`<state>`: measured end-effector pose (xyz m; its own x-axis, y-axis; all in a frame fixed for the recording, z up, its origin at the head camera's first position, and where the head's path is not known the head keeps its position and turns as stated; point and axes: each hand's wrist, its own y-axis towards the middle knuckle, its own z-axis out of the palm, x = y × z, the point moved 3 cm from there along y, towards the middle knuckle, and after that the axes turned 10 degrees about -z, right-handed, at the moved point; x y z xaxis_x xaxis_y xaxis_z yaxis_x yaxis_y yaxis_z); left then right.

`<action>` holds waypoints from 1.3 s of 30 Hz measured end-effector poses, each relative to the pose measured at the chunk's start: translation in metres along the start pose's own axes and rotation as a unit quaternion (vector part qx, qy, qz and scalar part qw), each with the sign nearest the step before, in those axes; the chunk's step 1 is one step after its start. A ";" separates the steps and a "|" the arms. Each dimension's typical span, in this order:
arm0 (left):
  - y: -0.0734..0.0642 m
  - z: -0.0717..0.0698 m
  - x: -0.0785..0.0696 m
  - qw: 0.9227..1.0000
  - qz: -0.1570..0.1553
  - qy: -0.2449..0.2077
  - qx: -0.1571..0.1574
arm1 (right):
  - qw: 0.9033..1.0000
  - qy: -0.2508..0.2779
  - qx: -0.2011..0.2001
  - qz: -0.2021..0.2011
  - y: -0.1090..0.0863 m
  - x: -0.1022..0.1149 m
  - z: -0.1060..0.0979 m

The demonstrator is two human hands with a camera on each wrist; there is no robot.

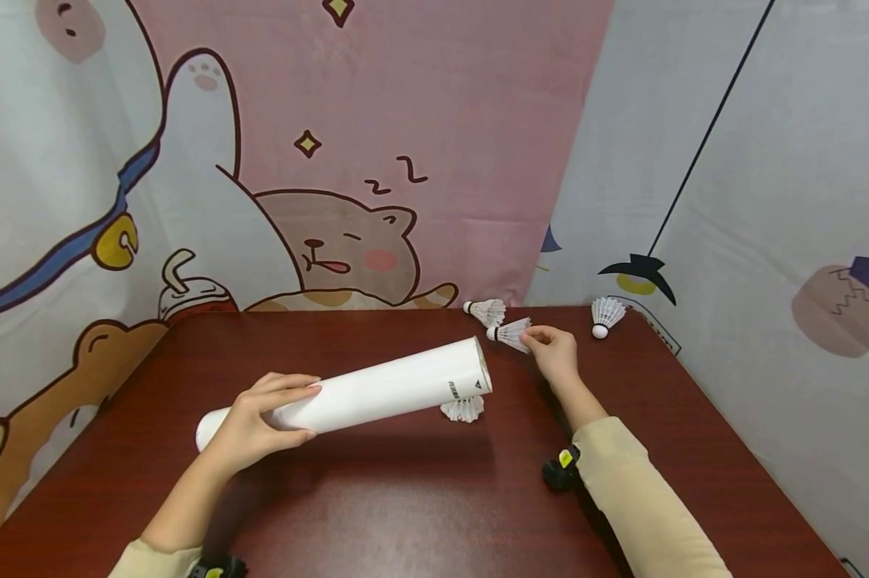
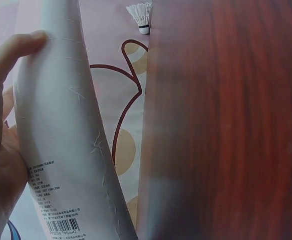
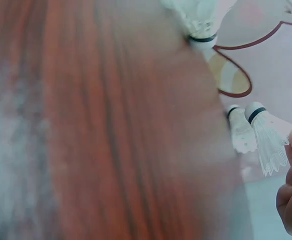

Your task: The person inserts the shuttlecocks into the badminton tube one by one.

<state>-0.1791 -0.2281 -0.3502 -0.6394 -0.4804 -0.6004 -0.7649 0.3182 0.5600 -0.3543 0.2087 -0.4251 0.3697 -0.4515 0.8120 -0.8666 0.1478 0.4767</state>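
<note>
My left hand (image 1: 255, 421) grips a long white shuttlecock tube (image 1: 384, 387) around its left part, with fingers over the top and the thumb below. The tube hangs tilted above the table, its right end higher. Small print and a barcode show on the tube (image 2: 70, 125) in the left wrist view. My right hand (image 1: 556, 353) pinches the feather edge of a white shuttlecock (image 1: 510, 333), whose cork points left. Just behind it lies another shuttlecock (image 1: 485, 311). A third shuttlecock (image 1: 463, 409) is partly hidden below the tube's right end.
One more shuttlecock (image 1: 605, 315) sits by the far right corner of the brown wooden table (image 1: 405, 498). A cartoon-printed cloth (image 1: 478, 160) hangs along the table's back and sides. Black wrist cameras (image 1: 560, 472) are strapped at the sleeves.
</note>
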 end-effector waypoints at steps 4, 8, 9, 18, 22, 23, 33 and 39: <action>0.000 0.000 0.000 1.000 0.002 0.001 0.000 | 0.999 0.015 -0.003 -0.030 -0.002 0.010 -0.008; 0.000 0.000 0.000 1.000 0.001 0.002 0.000 | 0.999 0.031 -0.006 -0.045 -0.004 0.022 -0.015; 0.001 0.000 0.000 1.000 0.000 0.002 0.001 | 0.998 0.037 -0.006 -0.047 -0.005 0.025 -0.017; 0.000 0.000 0.001 1.000 -0.007 -0.001 0.002 | 0.993 0.085 0.001 -0.085 -0.018 0.072 -0.036; 0.000 0.000 0.001 1.000 -0.020 -0.005 0.004 | 0.988 0.104 0.007 -0.115 -0.028 0.101 -0.043; 0.000 0.000 0.001 1.000 -0.022 -0.005 0.005 | 0.987 0.110 0.008 -0.121 -0.030 0.108 -0.045; 0.000 0.000 0.001 1.000 -0.019 -0.006 0.002 | 0.968 0.185 -0.005 -0.172 -0.039 0.122 -0.055; 0.000 -0.001 0.001 1.000 -0.014 -0.004 -0.001 | 0.960 0.200 0.006 -0.197 -0.044 0.133 -0.062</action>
<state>-0.1798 -0.2289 -0.3502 -0.6178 -0.4831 -0.6204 -0.7828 0.3032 0.5435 -0.2460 0.1967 -0.3170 0.7659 -0.0962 0.6358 -0.6368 0.0232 0.7707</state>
